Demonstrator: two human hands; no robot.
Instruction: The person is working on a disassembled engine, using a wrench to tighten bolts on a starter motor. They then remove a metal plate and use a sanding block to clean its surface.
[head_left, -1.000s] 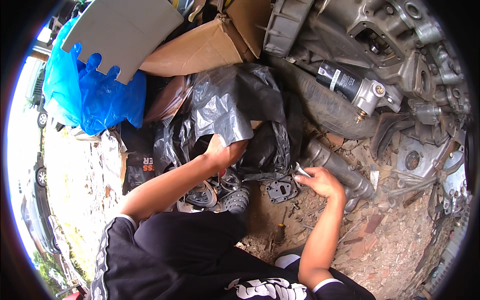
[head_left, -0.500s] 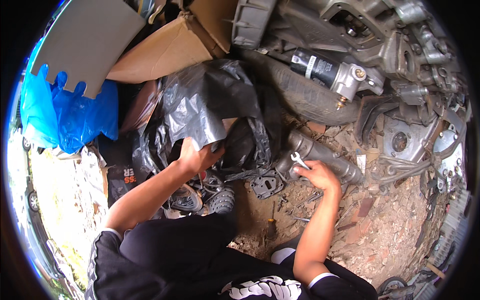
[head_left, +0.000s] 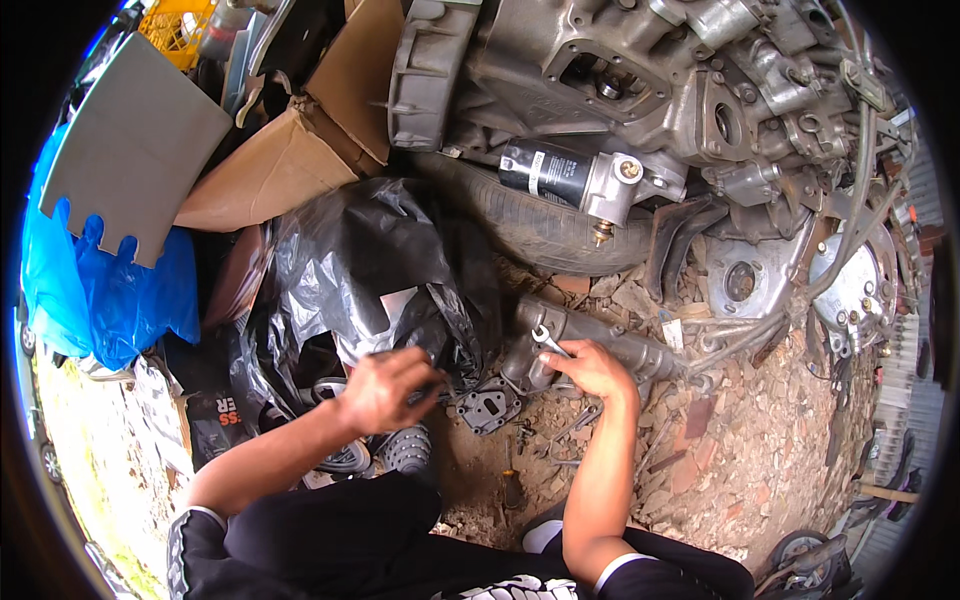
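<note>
My left hand (head_left: 385,390) is closed in front of the crumpled black plastic bag (head_left: 345,260), with something small and dark at its fingertips that I cannot make out. My right hand (head_left: 590,370) grips an open-end wrench (head_left: 550,340) over a grey cylindrical metal housing (head_left: 640,352). A metal plate with bolt holes (head_left: 484,408) lies between my hands on the dirt, near loose small parts and a screwdriver (head_left: 508,485) with a yellow-and-black handle.
An engine block (head_left: 600,70), an oil filter (head_left: 540,172) on its housing and a dusty tyre (head_left: 500,230) fill the back. At left are cardboard (head_left: 245,175), a grey panel (head_left: 140,140) and blue plastic (head_left: 120,300). Rubble and a round metal part (head_left: 840,280) lie right.
My left hand has come out from under the bag's flap, moving down toward me. The view has shifted, so the engine and bags appear farther left and lower. The wrench stays in my right hand.
</note>
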